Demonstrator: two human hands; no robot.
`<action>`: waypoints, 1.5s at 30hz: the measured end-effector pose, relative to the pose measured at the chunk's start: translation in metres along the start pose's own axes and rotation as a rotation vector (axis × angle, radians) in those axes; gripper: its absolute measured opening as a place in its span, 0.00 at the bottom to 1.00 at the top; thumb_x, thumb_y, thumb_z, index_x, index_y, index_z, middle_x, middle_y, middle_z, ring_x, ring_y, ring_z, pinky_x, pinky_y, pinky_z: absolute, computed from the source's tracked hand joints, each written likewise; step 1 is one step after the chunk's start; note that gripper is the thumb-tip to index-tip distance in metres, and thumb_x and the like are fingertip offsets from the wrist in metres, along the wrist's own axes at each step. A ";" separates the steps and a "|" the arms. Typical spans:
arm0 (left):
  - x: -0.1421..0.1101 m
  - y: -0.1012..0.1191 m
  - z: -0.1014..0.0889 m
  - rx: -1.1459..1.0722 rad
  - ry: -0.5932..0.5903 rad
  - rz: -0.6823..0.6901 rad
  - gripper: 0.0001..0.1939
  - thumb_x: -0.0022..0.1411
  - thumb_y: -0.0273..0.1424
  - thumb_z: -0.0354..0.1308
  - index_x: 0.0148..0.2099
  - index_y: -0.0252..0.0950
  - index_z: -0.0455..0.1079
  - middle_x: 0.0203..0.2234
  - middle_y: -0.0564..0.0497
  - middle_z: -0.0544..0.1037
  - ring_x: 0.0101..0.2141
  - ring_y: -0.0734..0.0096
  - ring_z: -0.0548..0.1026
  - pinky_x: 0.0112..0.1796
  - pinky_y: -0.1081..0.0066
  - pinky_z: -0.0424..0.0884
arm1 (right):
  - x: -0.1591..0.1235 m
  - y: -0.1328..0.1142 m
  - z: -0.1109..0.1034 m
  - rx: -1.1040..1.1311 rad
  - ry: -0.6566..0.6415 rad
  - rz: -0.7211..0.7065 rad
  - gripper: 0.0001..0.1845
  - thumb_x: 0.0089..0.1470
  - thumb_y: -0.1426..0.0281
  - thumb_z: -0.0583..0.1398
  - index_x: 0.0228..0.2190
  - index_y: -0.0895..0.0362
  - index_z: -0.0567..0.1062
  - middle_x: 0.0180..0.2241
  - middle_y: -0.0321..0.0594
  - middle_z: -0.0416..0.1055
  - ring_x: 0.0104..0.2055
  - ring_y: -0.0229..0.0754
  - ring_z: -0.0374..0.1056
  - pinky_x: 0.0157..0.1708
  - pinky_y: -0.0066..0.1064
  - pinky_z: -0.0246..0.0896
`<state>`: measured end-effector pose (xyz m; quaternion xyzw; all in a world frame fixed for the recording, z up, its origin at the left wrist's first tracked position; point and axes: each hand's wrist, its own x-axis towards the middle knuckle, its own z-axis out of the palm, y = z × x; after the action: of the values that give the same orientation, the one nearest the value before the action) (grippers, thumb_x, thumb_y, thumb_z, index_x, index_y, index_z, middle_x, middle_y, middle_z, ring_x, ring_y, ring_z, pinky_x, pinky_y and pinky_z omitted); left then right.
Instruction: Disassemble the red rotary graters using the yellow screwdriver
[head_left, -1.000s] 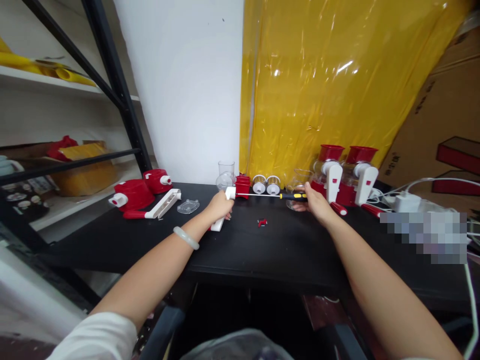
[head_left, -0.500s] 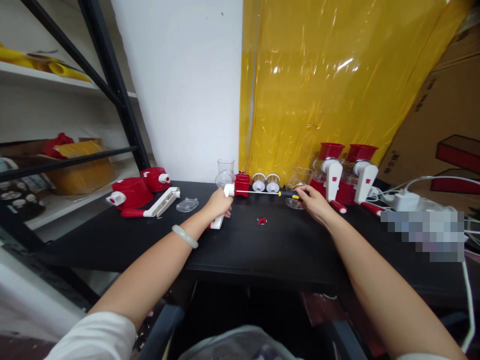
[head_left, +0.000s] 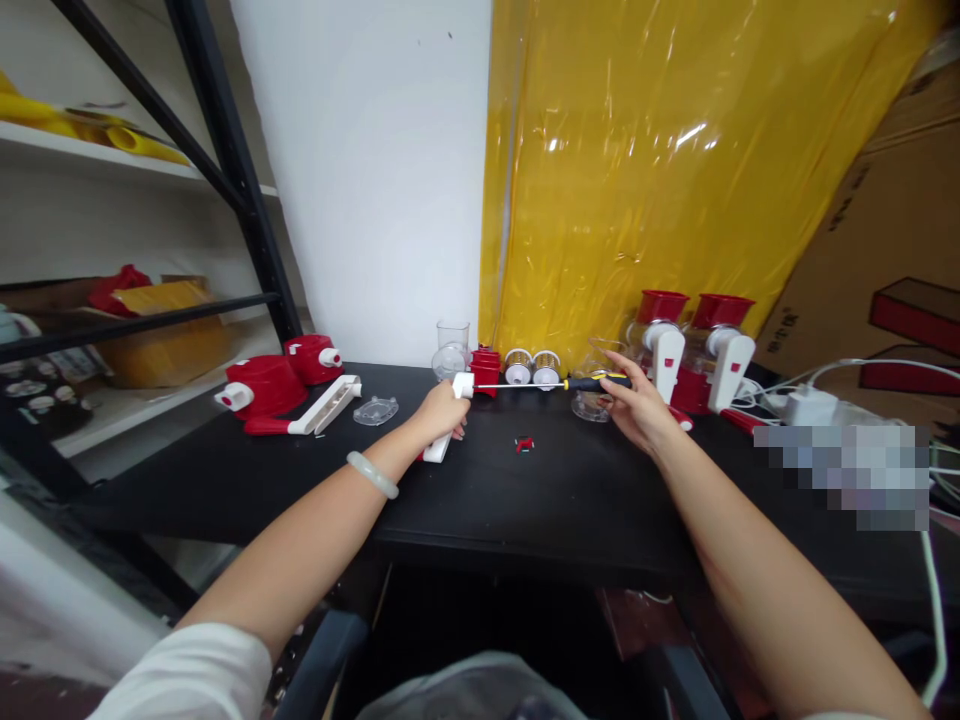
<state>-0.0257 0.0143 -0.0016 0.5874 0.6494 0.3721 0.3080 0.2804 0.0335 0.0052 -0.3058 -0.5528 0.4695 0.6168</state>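
My left hand (head_left: pixel 442 412) is closed around a white crank handle (head_left: pixel 463 384), held tilted above the black table. In my right hand (head_left: pixel 639 408) is a screwdriver (head_left: pixel 583 384) with a black and yellow grip, its index finger lifted off the grip. The shaft lies level, and its tip meets the crank's white end; the exact contact is too small to see. Between and below the hands, a small red part (head_left: pixel 524 444) lies on the table with tiny pieces around it.
Behind the hands stand a red base (head_left: pixel 486 371), two drum graters (head_left: pixel 545 369) and a clear container (head_left: pixel 452 350). Left are red housings (head_left: pixel 264 385), another crank (head_left: pixel 328 405) and a clear plate (head_left: pixel 376 410). Two assembled rotary graters (head_left: pixel 664 350) and cables (head_left: pixel 862 362) are at right.
My right hand has shifted its grip along the screwdriver handle, with fingers closing and then loosening around it. My left hand keeps the crank in nearly the same place.
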 end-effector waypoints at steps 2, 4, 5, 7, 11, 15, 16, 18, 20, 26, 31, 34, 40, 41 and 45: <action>0.000 0.000 0.000 -0.001 0.000 -0.003 0.14 0.50 0.23 0.53 0.42 0.31 0.63 0.16 0.53 0.71 0.15 0.68 0.73 0.19 0.71 0.72 | 0.002 0.003 -0.001 -0.037 0.051 0.057 0.30 0.45 0.52 0.64 0.49 0.47 0.68 0.34 0.36 0.71 0.30 0.40 0.70 0.29 0.33 0.67; 0.001 -0.001 0.000 -0.003 0.001 -0.005 0.14 0.49 0.23 0.53 0.42 0.31 0.63 0.16 0.53 0.71 0.15 0.68 0.73 0.19 0.71 0.72 | 0.003 0.007 -0.004 -0.194 0.096 0.095 0.30 0.51 0.44 0.55 0.46 0.52 0.71 0.28 0.38 0.72 0.25 0.41 0.69 0.26 0.35 0.66; 0.002 -0.002 0.000 -0.005 0.001 -0.005 0.14 0.49 0.23 0.53 0.42 0.31 0.63 0.16 0.53 0.71 0.15 0.67 0.73 0.18 0.70 0.72 | 0.004 0.009 -0.006 -0.313 0.106 0.099 0.31 0.52 0.42 0.53 0.41 0.54 0.73 0.23 0.39 0.70 0.22 0.41 0.67 0.23 0.35 0.64; 0.003 -0.003 0.000 -0.008 0.002 -0.005 0.14 0.49 0.23 0.53 0.41 0.31 0.63 0.16 0.53 0.71 0.15 0.67 0.73 0.18 0.70 0.72 | 0.004 0.012 -0.010 -0.535 0.090 0.078 0.32 0.52 0.40 0.51 0.29 0.56 0.73 0.16 0.37 0.65 0.17 0.39 0.62 0.19 0.33 0.58; 0.004 -0.004 0.000 -0.012 0.001 -0.009 0.12 0.49 0.23 0.53 0.40 0.31 0.64 0.16 0.53 0.71 0.15 0.68 0.73 0.19 0.71 0.72 | 0.006 0.015 -0.011 -0.545 0.065 0.012 0.26 0.50 0.43 0.55 0.26 0.55 0.69 0.17 0.33 0.62 0.17 0.36 0.56 0.17 0.29 0.51; 0.002 -0.002 -0.001 -0.023 -0.004 -0.015 0.09 0.49 0.22 0.53 0.36 0.32 0.65 0.15 0.53 0.70 0.15 0.69 0.72 0.20 0.71 0.73 | 0.008 0.016 -0.007 -0.322 0.081 -0.050 0.22 0.47 0.50 0.61 0.37 0.52 0.69 0.32 0.34 0.67 0.25 0.34 0.61 0.23 0.27 0.58; 0.002 -0.001 -0.001 -0.027 -0.004 -0.020 0.08 0.49 0.22 0.53 0.35 0.32 0.65 0.15 0.53 0.70 0.15 0.69 0.72 0.20 0.71 0.73 | 0.007 0.015 -0.007 -0.276 0.073 -0.044 0.23 0.46 0.51 0.62 0.39 0.51 0.68 0.34 0.34 0.66 0.26 0.33 0.61 0.24 0.27 0.59; 0.001 0.000 -0.001 -0.036 -0.003 -0.031 0.08 0.49 0.22 0.53 0.35 0.32 0.64 0.14 0.53 0.69 0.15 0.69 0.72 0.19 0.71 0.73 | 0.005 0.011 -0.006 -0.192 0.036 -0.011 0.24 0.45 0.54 0.64 0.41 0.50 0.67 0.34 0.33 0.66 0.27 0.33 0.62 0.26 0.27 0.61; 0.001 0.000 -0.001 -0.043 -0.004 -0.037 0.07 0.49 0.21 0.53 0.34 0.33 0.64 0.15 0.53 0.69 0.15 0.70 0.71 0.19 0.70 0.73 | 0.002 0.007 -0.005 -0.129 -0.004 0.010 0.24 0.43 0.56 0.65 0.41 0.49 0.67 0.34 0.33 0.66 0.28 0.34 0.63 0.28 0.28 0.62; 0.003 -0.003 0.001 -0.048 -0.007 -0.042 0.07 0.48 0.21 0.52 0.33 0.33 0.64 0.15 0.54 0.70 0.14 0.72 0.70 0.19 0.70 0.73 | 0.001 0.001 -0.004 -0.100 -0.037 0.016 0.21 0.40 0.58 0.66 0.37 0.51 0.71 0.34 0.35 0.69 0.30 0.37 0.68 0.31 0.32 0.66; 0.004 -0.003 0.000 -0.051 0.008 -0.042 0.08 0.49 0.21 0.52 0.35 0.33 0.65 0.16 0.53 0.71 0.14 0.72 0.70 0.20 0.71 0.73 | 0.000 0.004 -0.003 -0.374 0.039 0.064 0.29 0.50 0.41 0.53 0.28 0.55 0.72 0.20 0.39 0.68 0.21 0.42 0.66 0.24 0.36 0.63; 0.003 -0.001 -0.001 -0.056 0.020 -0.038 0.08 0.49 0.21 0.52 0.35 0.33 0.64 0.17 0.53 0.70 0.14 0.72 0.70 0.20 0.70 0.73 | -0.001 0.004 -0.003 -0.560 0.029 0.077 0.31 0.50 0.38 0.51 0.23 0.54 0.68 0.13 0.35 0.62 0.15 0.39 0.58 0.17 0.33 0.54; 0.000 0.002 -0.002 -0.077 0.020 -0.014 0.09 0.48 0.21 0.51 0.35 0.33 0.64 0.17 0.53 0.70 0.14 0.74 0.69 0.18 0.72 0.72 | 0.002 0.007 -0.003 -0.376 0.046 0.032 0.20 0.47 0.50 0.61 0.33 0.53 0.69 0.19 0.30 0.62 0.18 0.35 0.57 0.18 0.29 0.52; 0.000 0.002 -0.002 -0.080 0.017 -0.013 0.09 0.48 0.21 0.51 0.35 0.32 0.64 0.17 0.53 0.70 0.13 0.74 0.69 0.18 0.72 0.72 | 0.002 0.008 -0.003 -0.319 0.046 0.037 0.19 0.46 0.53 0.62 0.35 0.52 0.68 0.21 0.30 0.63 0.19 0.35 0.58 0.19 0.29 0.54; -0.001 0.003 -0.001 -0.089 0.018 -0.014 0.11 0.48 0.20 0.51 0.38 0.32 0.63 0.17 0.54 0.70 0.14 0.74 0.69 0.18 0.73 0.72 | 0.004 0.009 -0.004 -0.172 0.034 0.054 0.18 0.43 0.60 0.63 0.37 0.51 0.67 0.26 0.30 0.66 0.22 0.34 0.62 0.23 0.28 0.59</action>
<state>-0.0250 0.0131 0.0013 0.5654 0.6389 0.4037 0.3304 0.2817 0.0408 -0.0025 -0.3803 -0.5721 0.4316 0.5846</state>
